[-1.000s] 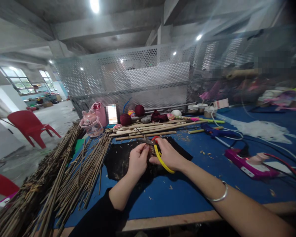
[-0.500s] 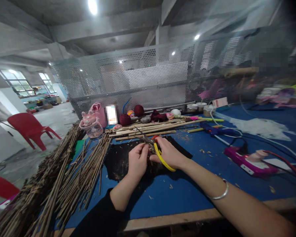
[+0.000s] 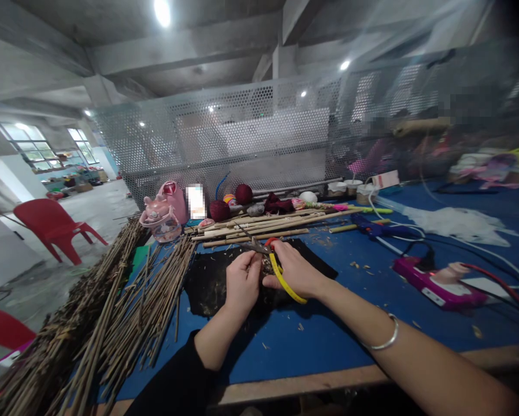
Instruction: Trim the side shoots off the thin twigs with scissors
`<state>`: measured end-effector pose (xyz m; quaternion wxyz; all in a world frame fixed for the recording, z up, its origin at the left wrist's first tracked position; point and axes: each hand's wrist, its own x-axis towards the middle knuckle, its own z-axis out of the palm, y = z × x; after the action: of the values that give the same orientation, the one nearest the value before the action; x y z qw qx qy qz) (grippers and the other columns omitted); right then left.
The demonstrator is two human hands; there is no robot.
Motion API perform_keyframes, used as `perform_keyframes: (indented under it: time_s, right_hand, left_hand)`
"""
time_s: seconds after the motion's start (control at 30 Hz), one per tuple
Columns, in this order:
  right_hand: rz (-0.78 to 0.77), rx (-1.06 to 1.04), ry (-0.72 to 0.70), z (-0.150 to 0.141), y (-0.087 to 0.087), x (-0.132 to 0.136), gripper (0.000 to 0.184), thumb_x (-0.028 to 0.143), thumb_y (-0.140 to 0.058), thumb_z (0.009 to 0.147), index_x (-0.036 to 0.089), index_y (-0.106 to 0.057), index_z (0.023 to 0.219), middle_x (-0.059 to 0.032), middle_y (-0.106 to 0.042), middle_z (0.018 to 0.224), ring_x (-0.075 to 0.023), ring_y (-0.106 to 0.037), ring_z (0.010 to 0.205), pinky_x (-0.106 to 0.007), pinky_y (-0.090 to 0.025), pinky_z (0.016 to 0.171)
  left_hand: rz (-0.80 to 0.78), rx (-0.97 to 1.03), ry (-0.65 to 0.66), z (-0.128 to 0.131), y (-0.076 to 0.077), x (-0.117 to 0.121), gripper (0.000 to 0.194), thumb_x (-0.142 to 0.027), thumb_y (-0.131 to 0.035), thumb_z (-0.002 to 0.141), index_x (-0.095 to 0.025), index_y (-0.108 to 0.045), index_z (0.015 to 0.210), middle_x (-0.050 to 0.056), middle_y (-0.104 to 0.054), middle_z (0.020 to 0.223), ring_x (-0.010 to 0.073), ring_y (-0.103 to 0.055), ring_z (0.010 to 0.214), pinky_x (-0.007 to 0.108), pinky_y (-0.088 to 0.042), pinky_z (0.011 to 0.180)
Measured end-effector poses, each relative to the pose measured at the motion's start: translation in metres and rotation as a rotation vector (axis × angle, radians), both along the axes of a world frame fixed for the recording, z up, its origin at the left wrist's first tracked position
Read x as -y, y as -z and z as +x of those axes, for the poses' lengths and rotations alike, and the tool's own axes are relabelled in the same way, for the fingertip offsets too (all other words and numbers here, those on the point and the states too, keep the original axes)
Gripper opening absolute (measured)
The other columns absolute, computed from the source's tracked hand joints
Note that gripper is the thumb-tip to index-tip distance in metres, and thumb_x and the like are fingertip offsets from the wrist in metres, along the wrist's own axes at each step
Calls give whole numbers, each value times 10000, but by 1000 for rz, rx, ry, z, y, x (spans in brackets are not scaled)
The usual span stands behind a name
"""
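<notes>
1. On my feed, the yellow-and-red-handled scissors (image 3: pixel 278 275) are above the black cloth (image 3: pixel 207 283), blades apart and pointing far-left, nearly where they were half a second ago.
2. My right hand (image 3: pixel 296 268) is closed around their handles, its place barely altered.
3. My left hand (image 3: pixel 243 278) holds its fingertips in a narrow pinch just left of them, as before; I can't tell what is between.
4. Chopped bits (image 3: pixel 266 264) lie between the hands.
5. Left of the cloth, the loose dry stems (image 3: pixel 151 315) look unchanged on the blue tabletop (image 3: pixel 329 341); so do the pale sticks (image 3: pixel 281 222) on the far side.
6. Rightward, the blue glue gun (image 3: pixel 383 231) and magenta power strip (image 3: pixel 441 289) haven't moved.
</notes>
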<state>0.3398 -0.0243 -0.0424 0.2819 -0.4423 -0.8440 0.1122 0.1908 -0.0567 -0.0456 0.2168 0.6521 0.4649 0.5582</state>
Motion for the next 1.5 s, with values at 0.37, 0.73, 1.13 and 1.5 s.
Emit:
perform_keyframes:
  time_s: [0.37,0.73,1.13,1.5]
  right_hand:
    - [-75,-105,-51,-6,-1,3,463,536,-593,666,185,-430,920,-24,-551,767,-158,-489,656,-246,-362,574]
    - [-111,-219,-32,-6,18,-7,449,546,-580,670,167,-488,891,-11,-579,663,-130,-489,561,-210,-323,497]
    - [75,34,103,-8,1,3,424,515,-578,651,187,-431,874,-46,-556,781,-173,-524,674,-241,-335,574]
    - [4,13,139,-7,6,0,298,452,-530,724,202,-435,856,-18,-563,740,-165,-540,664,-233,-318,567]
  left_hand:
    - [-1,43,35,3,0,0,272,-309,-413,838,-141,-627,843,33,-619,752,128,-534,692,212,-402,662]
    - [60,-33,-25,0,0,1,294,-306,-400,845,-141,-620,741,25,-605,695,113,-523,645,209,-388,619]
    - [61,-19,-43,-4,1,-2,219,-300,-482,799,-149,-639,822,25,-611,713,115,-522,640,210,-398,620]
    - [30,33,-4,-3,3,-6,193,-264,-514,778,-147,-655,838,48,-663,831,148,-584,776,238,-428,735]
